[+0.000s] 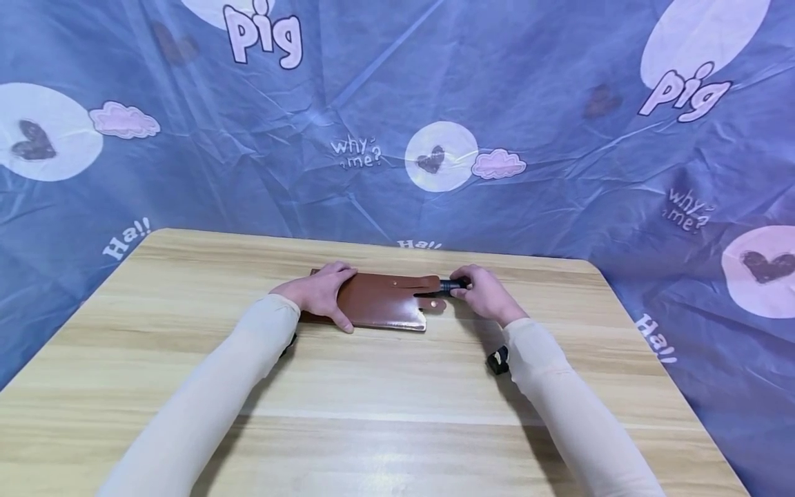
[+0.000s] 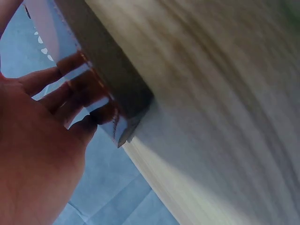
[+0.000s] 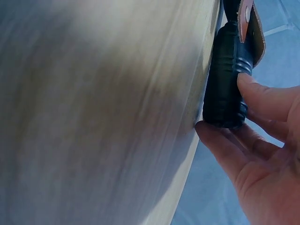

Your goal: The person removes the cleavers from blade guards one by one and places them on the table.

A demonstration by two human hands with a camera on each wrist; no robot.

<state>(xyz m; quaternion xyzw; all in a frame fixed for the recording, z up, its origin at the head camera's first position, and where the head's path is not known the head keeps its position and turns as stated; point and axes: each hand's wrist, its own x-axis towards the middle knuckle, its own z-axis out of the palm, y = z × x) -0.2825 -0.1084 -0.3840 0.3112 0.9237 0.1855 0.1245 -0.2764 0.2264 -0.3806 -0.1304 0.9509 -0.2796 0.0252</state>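
A broad cleaver sheath [image 1: 385, 298] of glossy brown leather lies flat near the table's far edge, with a stitched border. From its right end sticks the black ridged handle [image 3: 227, 79] of the cleaver; the blade is hidden inside. My left hand [image 1: 319, 293] rests across the left part of the sheath, thumb and fingers spread. In the left wrist view its fingertips touch the shiny face, where they are mirrored. My right hand [image 1: 487, 295] pinches the butt of the handle between thumb and fingers. A leather strap with a metal snap [image 1: 434, 304] juts out just below the handle.
The wooden table [image 1: 385, 428] extends on all sides of the sheath. A blue printed cloth [image 1: 373, 83] hangs right behind the far edge. A black wrist device [image 1: 499, 360] sits under the right sleeve, close over the tabletop.
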